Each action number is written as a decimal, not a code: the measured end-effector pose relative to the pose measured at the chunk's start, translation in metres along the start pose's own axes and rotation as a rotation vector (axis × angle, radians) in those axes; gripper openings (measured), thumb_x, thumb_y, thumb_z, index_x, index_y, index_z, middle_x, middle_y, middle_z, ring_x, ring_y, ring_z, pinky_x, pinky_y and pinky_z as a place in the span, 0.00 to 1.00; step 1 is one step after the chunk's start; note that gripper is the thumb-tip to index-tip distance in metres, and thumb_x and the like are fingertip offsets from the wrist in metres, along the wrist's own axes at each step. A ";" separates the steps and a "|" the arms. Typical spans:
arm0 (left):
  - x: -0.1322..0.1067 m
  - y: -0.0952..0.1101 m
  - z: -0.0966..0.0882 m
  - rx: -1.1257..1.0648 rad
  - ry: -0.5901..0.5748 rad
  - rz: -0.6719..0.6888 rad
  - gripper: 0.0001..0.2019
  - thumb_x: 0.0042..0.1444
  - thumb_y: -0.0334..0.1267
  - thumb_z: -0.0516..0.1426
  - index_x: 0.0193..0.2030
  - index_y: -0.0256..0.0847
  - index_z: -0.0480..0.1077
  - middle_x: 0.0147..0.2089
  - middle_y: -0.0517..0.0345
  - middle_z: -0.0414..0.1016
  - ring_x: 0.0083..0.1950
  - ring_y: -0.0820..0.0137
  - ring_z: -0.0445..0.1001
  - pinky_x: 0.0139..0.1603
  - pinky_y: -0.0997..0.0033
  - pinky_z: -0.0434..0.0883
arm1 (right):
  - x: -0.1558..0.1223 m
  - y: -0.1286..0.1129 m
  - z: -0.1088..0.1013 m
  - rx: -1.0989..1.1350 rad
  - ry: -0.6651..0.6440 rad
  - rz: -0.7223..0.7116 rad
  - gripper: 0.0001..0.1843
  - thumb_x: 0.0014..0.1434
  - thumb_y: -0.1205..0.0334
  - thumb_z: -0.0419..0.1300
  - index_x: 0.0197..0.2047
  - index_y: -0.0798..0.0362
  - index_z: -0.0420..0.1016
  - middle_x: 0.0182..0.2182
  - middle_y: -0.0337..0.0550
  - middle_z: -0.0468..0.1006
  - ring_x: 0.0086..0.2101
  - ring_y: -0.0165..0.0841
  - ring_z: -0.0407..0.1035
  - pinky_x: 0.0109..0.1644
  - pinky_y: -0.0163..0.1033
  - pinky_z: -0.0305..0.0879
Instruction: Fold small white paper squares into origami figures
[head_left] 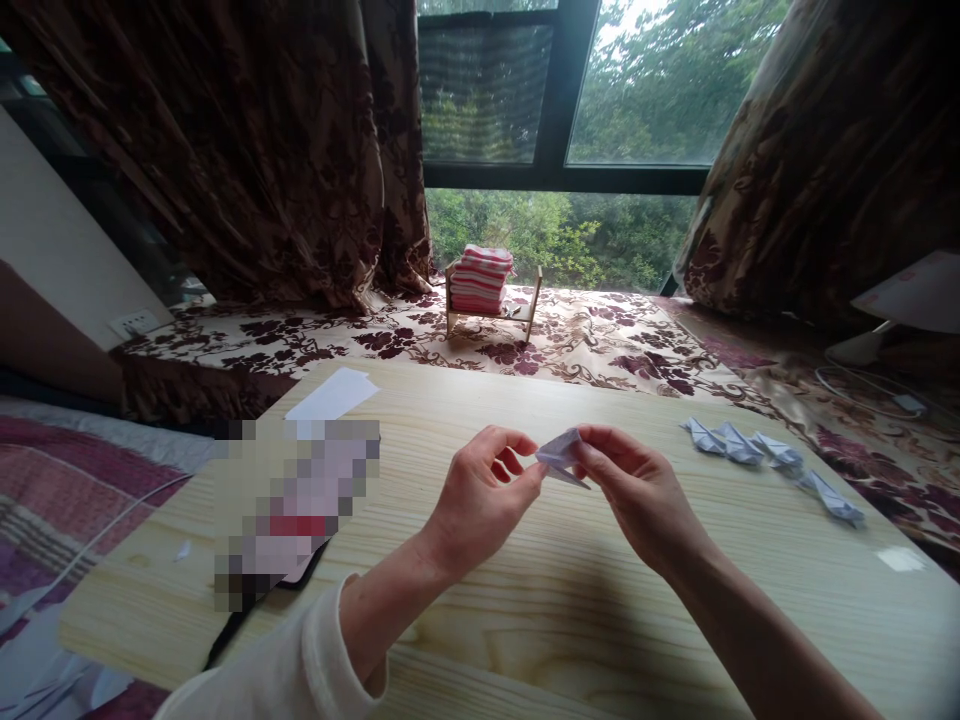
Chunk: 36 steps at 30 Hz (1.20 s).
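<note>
A small piece of folded white paper (559,452) is held up above the wooden table (465,400), between my two hands. My left hand (484,490) pinches its left corner with thumb and index finger. On the other side, my right hand (637,485) grips the paper's right edge between thumb and fingers. A loose flap points down and to the right below the main fold. Several folded paper pieces (741,445) lie in a slanting row on the table, to the right of my right hand.
White paper sheets (334,395) lie at the table's back left, behind a pixelated area with a dark strap (225,635) below it. A small paper scrap (183,550) is at the left. Beyond the table, a little wooden rack (491,318) holds folded striped cloths (480,280).
</note>
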<state>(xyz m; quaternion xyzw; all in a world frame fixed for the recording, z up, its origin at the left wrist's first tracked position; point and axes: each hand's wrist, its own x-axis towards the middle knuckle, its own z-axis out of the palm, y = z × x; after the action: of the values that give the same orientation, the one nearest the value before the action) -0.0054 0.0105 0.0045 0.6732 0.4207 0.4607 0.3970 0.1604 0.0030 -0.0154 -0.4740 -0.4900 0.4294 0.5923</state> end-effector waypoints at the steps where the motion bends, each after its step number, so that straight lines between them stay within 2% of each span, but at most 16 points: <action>1: 0.000 0.000 0.000 -0.020 -0.014 -0.023 0.04 0.52 0.33 0.58 0.34 0.35 0.72 0.34 0.56 0.72 0.29 0.75 0.68 0.29 0.76 0.67 | -0.001 0.001 0.001 0.000 -0.017 -0.022 0.11 0.50 0.55 0.66 0.35 0.53 0.77 0.28 0.40 0.78 0.28 0.30 0.70 0.32 0.36 0.68; 4: -0.001 -0.002 0.000 -0.104 -0.061 -0.077 0.07 0.53 0.34 0.57 0.34 0.34 0.75 0.31 0.56 0.73 0.29 0.74 0.68 0.28 0.76 0.65 | -0.003 0.001 0.002 -0.091 -0.063 -0.140 0.11 0.54 0.58 0.63 0.41 0.49 0.73 0.30 0.39 0.77 0.32 0.32 0.72 0.37 0.39 0.70; 6: 0.000 -0.003 0.001 -0.132 -0.076 -0.091 0.08 0.53 0.34 0.57 0.36 0.34 0.76 0.30 0.56 0.73 0.31 0.72 0.70 0.31 0.75 0.66 | -0.005 -0.001 0.003 -0.252 -0.070 -0.268 0.13 0.56 0.62 0.61 0.46 0.47 0.72 0.33 0.39 0.77 0.34 0.32 0.71 0.40 0.40 0.70; 9: 0.001 -0.004 0.000 -0.099 -0.079 -0.063 0.09 0.54 0.33 0.56 0.37 0.35 0.77 0.31 0.56 0.73 0.33 0.71 0.71 0.32 0.75 0.67 | -0.007 -0.005 0.003 -0.494 -0.080 -0.455 0.10 0.59 0.66 0.58 0.45 0.47 0.73 0.37 0.41 0.75 0.34 0.30 0.70 0.38 0.38 0.68; 11: 0.002 -0.003 -0.001 -0.066 -0.088 -0.037 0.09 0.54 0.31 0.55 0.36 0.36 0.78 0.32 0.56 0.73 0.33 0.72 0.70 0.32 0.75 0.66 | -0.008 -0.008 0.003 -0.567 -0.103 -0.530 0.08 0.60 0.67 0.57 0.42 0.49 0.74 0.37 0.42 0.74 0.33 0.29 0.69 0.35 0.36 0.68; 20: 0.000 0.000 -0.002 -0.011 -0.089 0.012 0.11 0.53 0.27 0.54 0.36 0.36 0.79 0.30 0.56 0.72 0.33 0.72 0.69 0.31 0.76 0.64 | -0.006 -0.008 0.001 -0.630 -0.153 -0.634 0.07 0.59 0.69 0.57 0.39 0.51 0.74 0.36 0.43 0.72 0.33 0.30 0.68 0.34 0.37 0.68; 29: -0.001 0.001 0.000 -0.058 -0.068 0.032 0.12 0.52 0.26 0.54 0.34 0.37 0.80 0.31 0.56 0.73 0.34 0.73 0.70 0.33 0.77 0.66 | -0.007 -0.012 0.001 -0.716 -0.126 -0.729 0.07 0.58 0.71 0.58 0.38 0.52 0.74 0.36 0.44 0.71 0.34 0.31 0.70 0.34 0.37 0.68; 31: 0.000 0.000 0.000 -0.102 -0.061 -0.018 0.11 0.51 0.27 0.55 0.33 0.37 0.80 0.30 0.56 0.73 0.33 0.74 0.70 0.32 0.78 0.66 | -0.008 -0.012 0.000 -0.751 -0.121 -0.755 0.07 0.58 0.71 0.58 0.39 0.52 0.74 0.36 0.44 0.72 0.34 0.31 0.70 0.34 0.36 0.68; 36: 0.002 0.001 -0.001 -0.247 -0.104 -0.326 0.10 0.50 0.33 0.56 0.35 0.34 0.79 0.17 0.61 0.67 0.19 0.77 0.64 0.19 0.79 0.62 | -0.009 -0.012 -0.002 -0.784 -0.182 -0.745 0.07 0.58 0.72 0.56 0.38 0.52 0.72 0.38 0.44 0.72 0.32 0.30 0.70 0.33 0.35 0.67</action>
<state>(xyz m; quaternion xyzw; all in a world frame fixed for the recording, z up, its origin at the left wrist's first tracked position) -0.0056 0.0124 0.0061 0.5654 0.4434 0.4029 0.5669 0.1615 -0.0079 -0.0055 -0.4147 -0.7972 0.0148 0.4385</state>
